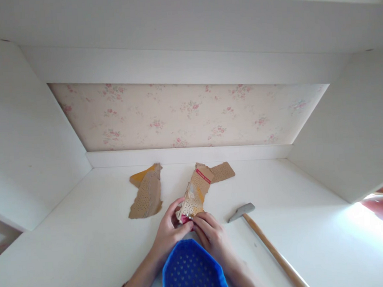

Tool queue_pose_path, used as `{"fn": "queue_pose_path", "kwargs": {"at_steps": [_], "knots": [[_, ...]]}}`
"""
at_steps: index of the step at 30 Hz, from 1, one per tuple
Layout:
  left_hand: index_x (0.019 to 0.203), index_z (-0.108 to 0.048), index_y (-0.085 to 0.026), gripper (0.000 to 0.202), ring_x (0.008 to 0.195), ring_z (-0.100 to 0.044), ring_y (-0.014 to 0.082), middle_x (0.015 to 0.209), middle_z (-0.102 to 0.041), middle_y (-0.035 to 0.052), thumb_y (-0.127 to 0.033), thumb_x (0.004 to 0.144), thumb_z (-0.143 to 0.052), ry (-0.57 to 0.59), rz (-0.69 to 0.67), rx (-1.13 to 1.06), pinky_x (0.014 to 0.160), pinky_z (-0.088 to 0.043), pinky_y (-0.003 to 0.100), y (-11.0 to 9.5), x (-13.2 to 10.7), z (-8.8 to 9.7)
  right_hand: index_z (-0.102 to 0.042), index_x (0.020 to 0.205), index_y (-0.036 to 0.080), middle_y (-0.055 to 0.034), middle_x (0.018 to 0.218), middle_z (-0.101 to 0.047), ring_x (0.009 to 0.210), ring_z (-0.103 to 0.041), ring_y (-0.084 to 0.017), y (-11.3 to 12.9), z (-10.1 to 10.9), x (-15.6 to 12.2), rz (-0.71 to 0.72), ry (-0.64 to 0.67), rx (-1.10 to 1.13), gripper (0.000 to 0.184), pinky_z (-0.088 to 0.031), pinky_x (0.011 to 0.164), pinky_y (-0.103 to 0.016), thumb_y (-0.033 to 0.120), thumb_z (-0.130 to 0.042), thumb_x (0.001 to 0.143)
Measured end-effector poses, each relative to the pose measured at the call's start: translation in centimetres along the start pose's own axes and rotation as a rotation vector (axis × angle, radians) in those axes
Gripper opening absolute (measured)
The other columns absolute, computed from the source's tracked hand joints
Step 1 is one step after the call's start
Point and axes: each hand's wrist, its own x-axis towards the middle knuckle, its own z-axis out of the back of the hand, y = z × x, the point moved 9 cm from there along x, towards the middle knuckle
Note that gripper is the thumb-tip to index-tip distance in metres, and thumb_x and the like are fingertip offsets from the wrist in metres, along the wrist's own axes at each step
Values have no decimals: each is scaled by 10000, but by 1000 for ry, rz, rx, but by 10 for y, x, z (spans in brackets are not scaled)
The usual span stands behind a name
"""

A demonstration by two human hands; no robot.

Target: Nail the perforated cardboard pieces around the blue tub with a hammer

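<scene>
My left hand [167,232] and my right hand [210,236] meet at the near end of a torn strip of perforated brown cardboard [196,191] with a red-and-white label. Both hands pinch that end, fingers closed on it, where a small red bit shows. The strip lies on the white desk surface [86,238] and points away from me. A blue perforated plastic basket [194,274] sits just in front of my wrists, covering part of them.
A second torn perforated cardboard piece [146,192] lies to the left, and a smaller one [222,171] at the back. A hammer [267,243] with a wooden handle lies to the right. White side walls and a flowered back panel [189,113] enclose the desk.
</scene>
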Motion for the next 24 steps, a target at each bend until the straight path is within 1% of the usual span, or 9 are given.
{"fn": "queue_pose_path", "kwargs": {"at_steps": [3,6,9,11,14,16,18,21,24], "knots": [[1375,-453,-171,685,1035,-663,259,1138,-667,103,-243,755,-737,5,-10,102,929,-522,371,0,-1,0,-635,1091,224,-70,1010,-662,894,-630,-191,1,-3,-1,-6,30,7,201,-537,801,-301,169,-460,1012],[1347,-491,-189,592,1065,-640,250,1175,-637,102,-202,786,-678,20,-79,233,955,-500,378,-4,-2,-3,-632,1049,217,-62,960,-659,829,-644,-175,3,-2,-2,-24,44,11,204,-537,750,-267,149,-444,1009],[1199,-584,-195,413,991,-637,223,1084,-631,72,-163,791,-639,43,-193,409,925,-500,367,-12,-4,-8,-622,1073,219,-67,993,-661,854,-656,-178,3,1,-3,-46,38,4,222,-534,773,-261,123,-437,1000],[1099,-591,-192,341,929,-634,211,1013,-626,51,-145,766,-643,33,-236,498,881,-507,354,-16,-5,-10,-620,1080,222,-64,999,-662,862,-660,-178,2,3,-3,-59,30,-4,239,-531,781,-260,108,-428,996],[1053,-565,-193,339,932,-626,212,999,-629,41,-125,731,-649,15,-242,575,872,-497,346,-19,-6,-12,-624,1070,228,-55,987,-664,853,-661,-176,1,3,-3,-60,33,-17,249,-528,771,-255,92,-433,986],[1049,-561,-196,321,946,-624,211,1005,-634,39,-126,743,-631,22,-231,606,879,-489,341,-21,-7,-15,-624,1069,229,-54,984,-663,853,-660,-178,1,2,-3,-55,36,-30,252,-528,769,-256,87,-436,980],[1036,-558,-198,294,910,-628,200,975,-637,28,-124,755,-605,27,-218,623,853,-492,326,-21,-7,-17,-623,1068,225,-58,973,-659,848,-660,-182,2,1,-3,-47,43,-49,246,-529,761,-259,88,-441,975],[1017,-545,-202,300,820,-624,183,907,-626,9,-101,737,-584,9,-210,656,793,-501,310,-19,-8,-16,-616,1089,213,-69,961,-652,833,-662,-194,5,-1,-6,-26,56,-84,235,-533,736,-268,98,-450,969],[1025,-553,-206,320,812,-619,187,904,-625,14,-91,727,-586,-17,-247,732,784,-505,320,-18,-8,-15,-600,1132,217,-74,969,-649,829,-659,-205,7,-2,-8,2,67,-117,250,-534,728,-282,105,-447,968]]}}
